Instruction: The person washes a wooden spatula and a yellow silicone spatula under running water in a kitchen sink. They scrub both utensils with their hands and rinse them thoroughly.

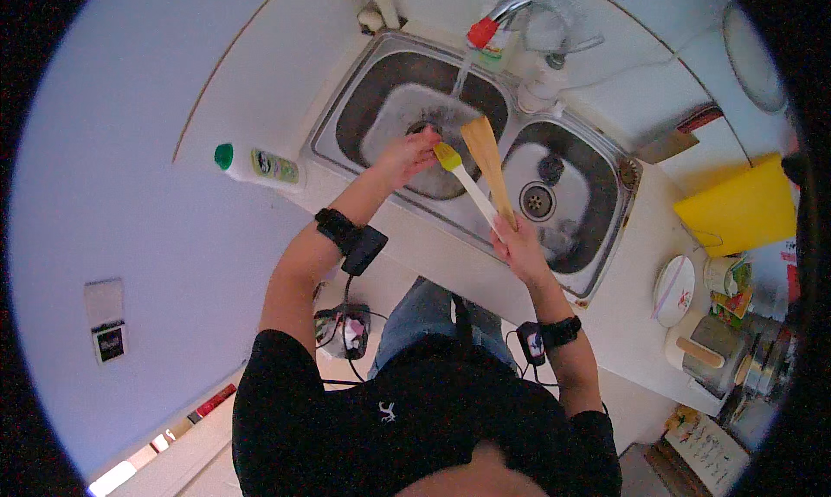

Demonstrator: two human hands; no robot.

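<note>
My right hand [519, 247] grips two handles together over the divider side of the sink. One belongs to a wooden spatula [483, 156], whose broad end points away from me. The other is a white-handled basting brush [471, 186] with a yellow-green head. Beside that head is my left hand [410, 158], fingers spread and holding nothing; whether the fingertips touch the bristles I cannot tell. Water runs from the faucet [509, 8], which has a red piece at its mouth, into the left bowl of the stainless steel sink [350, 166].
A white bottle with a green cap [263, 166] lies left of the sink. Behind the faucet stand bottles, one a pump bottle [542, 75]. A cleaver [669, 147] rests by the right rear corner. Farther right are a yellow board [740, 205] and a white lid [674, 290].
</note>
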